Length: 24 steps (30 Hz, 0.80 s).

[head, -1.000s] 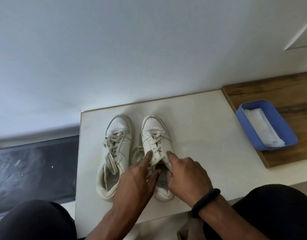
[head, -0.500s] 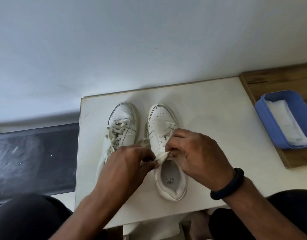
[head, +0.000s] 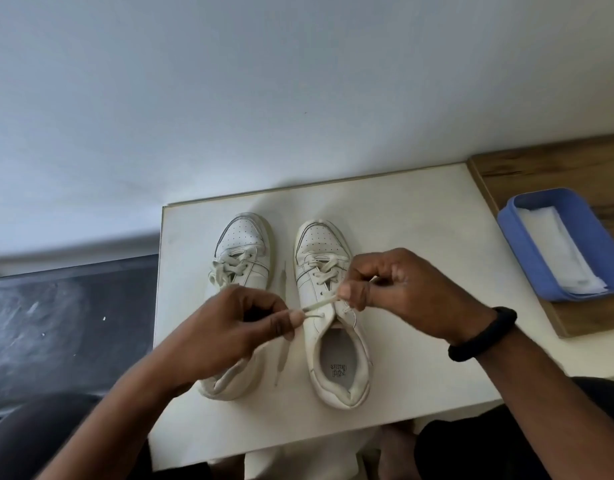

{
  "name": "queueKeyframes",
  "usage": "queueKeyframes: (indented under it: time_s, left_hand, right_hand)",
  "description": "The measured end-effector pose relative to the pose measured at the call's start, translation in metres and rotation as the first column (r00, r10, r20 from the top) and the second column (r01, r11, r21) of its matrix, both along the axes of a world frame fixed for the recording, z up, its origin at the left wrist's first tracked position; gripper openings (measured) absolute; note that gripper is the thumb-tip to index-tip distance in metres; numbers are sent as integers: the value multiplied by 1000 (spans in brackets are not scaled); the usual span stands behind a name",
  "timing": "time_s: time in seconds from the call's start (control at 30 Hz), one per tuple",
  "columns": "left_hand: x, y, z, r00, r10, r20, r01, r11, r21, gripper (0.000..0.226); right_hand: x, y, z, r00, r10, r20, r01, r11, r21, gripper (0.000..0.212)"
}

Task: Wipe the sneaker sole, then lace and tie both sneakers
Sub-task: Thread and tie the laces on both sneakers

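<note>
Head view: lacing at desk.
Fingers of left hand and right hand pinch the right sneaker lace.

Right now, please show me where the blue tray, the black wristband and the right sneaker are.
blue tray (head: 525,251): head view, left wall.
black wristband (head: 484,338): head view, middle of the band.
right sneaker (head: 317,327): head view, left side of the upper.

White sneakers, blue tray
</note>
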State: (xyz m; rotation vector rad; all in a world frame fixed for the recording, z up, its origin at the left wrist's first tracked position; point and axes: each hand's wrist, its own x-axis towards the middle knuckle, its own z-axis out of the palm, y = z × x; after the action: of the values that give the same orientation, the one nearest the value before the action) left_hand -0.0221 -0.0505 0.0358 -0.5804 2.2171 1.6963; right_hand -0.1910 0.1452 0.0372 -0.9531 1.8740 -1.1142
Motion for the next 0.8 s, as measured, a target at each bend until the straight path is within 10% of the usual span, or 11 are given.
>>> queueKeyframes:
  time_s: [0.27, 0.43, 0.67, 0.8]
  left_hand:
    - [-6, -13, -2, 934, 324, -151, -264, 911, 317, 56]
    - [-21, -1, 0, 868, 497, -3, -339, 595, 728, 36]
    - [-31, 1, -2, 664, 718, 207, -520, 245, 818, 20]
    - [-28, -11, -13, 574, 819, 21, -626, 422, 656, 12]
  right_hand:
    - [-14, 12, 12, 931, -98, 351, 152, 980, -129, 37]
    - [-20, 11, 23, 772, -197, 604, 396, 893, -215, 30]
    - [-26, 11, 23, 547, -250, 799, 608, 775, -173, 24]
    - [-35, 17, 23, 443, -306, 843, 729, 670, -141, 29]
